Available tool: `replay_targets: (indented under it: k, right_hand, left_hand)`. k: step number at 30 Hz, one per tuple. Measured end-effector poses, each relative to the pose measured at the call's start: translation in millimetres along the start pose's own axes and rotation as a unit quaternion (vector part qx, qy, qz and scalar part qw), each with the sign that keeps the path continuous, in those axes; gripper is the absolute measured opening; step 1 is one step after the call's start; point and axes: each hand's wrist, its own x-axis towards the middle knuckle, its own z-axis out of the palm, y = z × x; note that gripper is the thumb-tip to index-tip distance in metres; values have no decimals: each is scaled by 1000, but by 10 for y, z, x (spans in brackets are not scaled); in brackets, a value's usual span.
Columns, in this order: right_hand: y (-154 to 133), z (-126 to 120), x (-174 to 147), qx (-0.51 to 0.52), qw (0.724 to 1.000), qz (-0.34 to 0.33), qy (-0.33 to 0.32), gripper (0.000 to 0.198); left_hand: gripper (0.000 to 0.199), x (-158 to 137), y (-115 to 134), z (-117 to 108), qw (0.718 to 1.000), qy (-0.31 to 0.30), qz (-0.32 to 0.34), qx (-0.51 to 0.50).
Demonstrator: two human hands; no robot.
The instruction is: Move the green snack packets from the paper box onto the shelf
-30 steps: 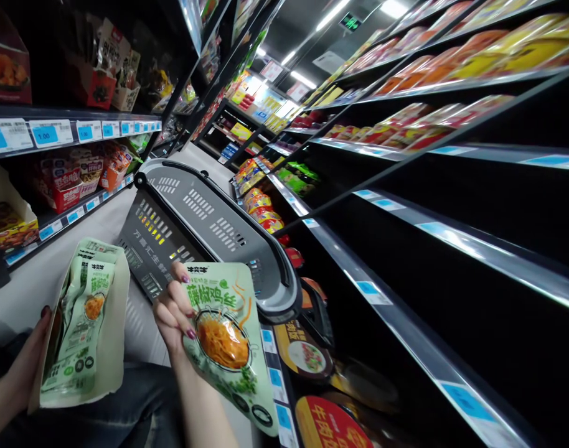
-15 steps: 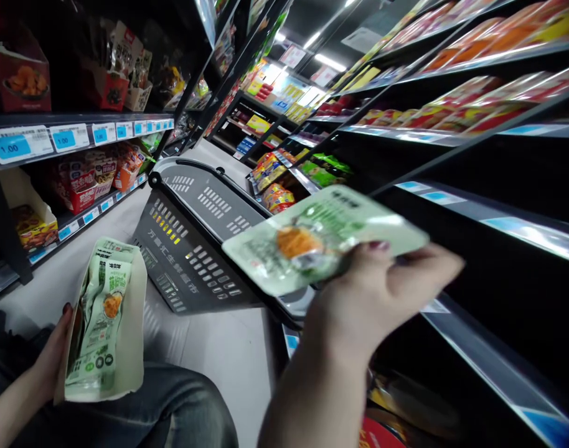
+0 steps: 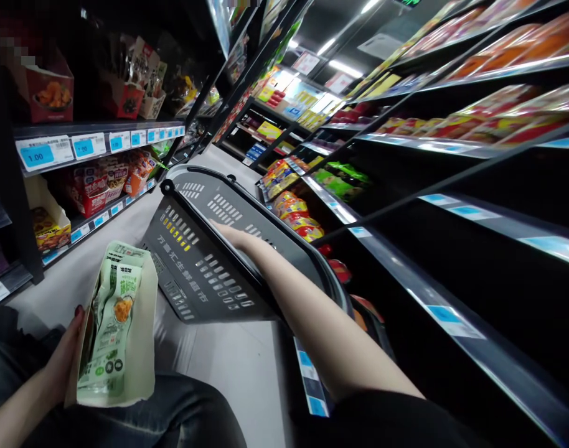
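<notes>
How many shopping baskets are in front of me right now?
1: the gray plastic shopping basket, ahead of the open carton in your left hand, with your right hand partly hidden inside it. Others could be hidden behind it.

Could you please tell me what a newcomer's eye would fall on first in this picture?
Probably the grey basket near the centre, with the right hand partly hidden inside it. Next, at lower left, the left hand holds an open carton of green pouches. Shelves then draw the eye along the right, slanting steeply in the view.
</notes>
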Motion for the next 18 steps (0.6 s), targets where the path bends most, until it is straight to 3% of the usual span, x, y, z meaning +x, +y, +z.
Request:
replay_targets:
  k: [5, 7, 9, 11, 13, 15, 18]
  right_hand:
    - [-68, -288, -139, 42, 994, 66, 73, 41]
    - [-242, -359, -412, 96, 988, 39, 116, 35]
    - [-513, -314, -790, 219, 965, -40, 140, 30]
    - [-829, -158, -1190, 279, 949, -135, 60, 28]
    - [-1130, 68, -1519, 285, 941, -179, -43, 22]
    - [-1372, 306, -1731, 281, 944, -155, -82, 19]
    - [-1580, 579, -1858, 258, 958, -90, -89, 23]
  left_hand:
    - [41, -32, 20, 76, 998, -6, -57, -32]
    - [49, -45, 33, 107, 997, -7, -72, -19]
    - [52, -50, 42, 131, 997, -14, -80, -12]
    - [57, -50, 44, 152, 996, -32, -83, -14]
    - [62, -50, 38, 168, 996, -57, -62, -17]
    - [64, -48, 25, 167, 995, -79, -49, -18]
    - [63, -22, -3, 117, 993, -100, -54, -17]
